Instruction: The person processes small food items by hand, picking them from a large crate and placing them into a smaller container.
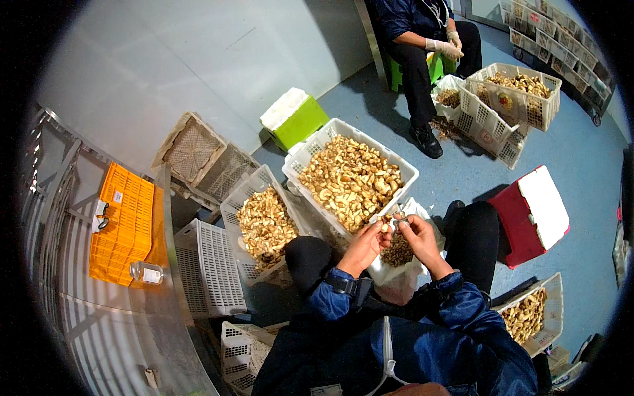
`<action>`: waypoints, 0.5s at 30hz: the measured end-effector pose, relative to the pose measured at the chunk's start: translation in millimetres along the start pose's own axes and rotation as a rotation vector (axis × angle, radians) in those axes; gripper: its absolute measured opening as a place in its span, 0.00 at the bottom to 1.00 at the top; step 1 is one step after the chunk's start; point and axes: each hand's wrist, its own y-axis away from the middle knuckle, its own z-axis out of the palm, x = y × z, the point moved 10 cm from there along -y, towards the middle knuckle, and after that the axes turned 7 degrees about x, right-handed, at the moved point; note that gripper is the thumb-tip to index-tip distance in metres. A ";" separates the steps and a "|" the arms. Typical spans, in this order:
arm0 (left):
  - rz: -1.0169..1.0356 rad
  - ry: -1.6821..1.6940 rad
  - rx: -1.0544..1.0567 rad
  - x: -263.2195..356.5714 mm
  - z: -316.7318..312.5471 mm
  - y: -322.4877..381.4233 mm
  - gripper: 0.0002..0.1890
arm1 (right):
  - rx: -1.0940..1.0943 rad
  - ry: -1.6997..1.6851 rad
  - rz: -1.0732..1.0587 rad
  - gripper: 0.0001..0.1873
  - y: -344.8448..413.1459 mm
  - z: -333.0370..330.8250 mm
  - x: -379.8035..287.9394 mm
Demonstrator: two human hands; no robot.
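My left hand (365, 247) holds a small mushroom (385, 221) between thumb and fingers. Close beside it, my right hand (420, 241) pinches a small blade-like tool, partly hidden by the fingers, against the mushroom. Below both hands a white plastic bag (396, 274) lies open with dark brown trimmings (397, 251) in it. Just beyond the hands stands a white plastic crate (407, 171) full of brown and cream mushrooms (351, 178). A second crate (233, 205) of mushrooms is to the left, by my knee.
Empty crates (210, 267) and a metal table (163, 317) with an orange crate (124, 213) and a jar (146, 272) are left. A green box (299, 121) stands ahead, a red box (525, 218) right. Another person (421, 44) sits beyond, gloved, near a mushroom crate (540, 106).
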 end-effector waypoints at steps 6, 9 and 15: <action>0.012 -0.083 0.005 -8.0 -4.9 -2.6 0.10 | 0.007 0.012 -0.084 0.09 1.0 2.0 -6.8; 0.111 -0.274 0.011 -3.3 -6.2 -4.1 0.12 | -0.005 0.025 -0.045 0.09 0.4 -0.8 -1.5; 0.291 -0.544 0.038 11.2 0.4 -0.5 0.18 | 0.005 -0.068 0.049 0.10 -2.6 -5.2 -0.2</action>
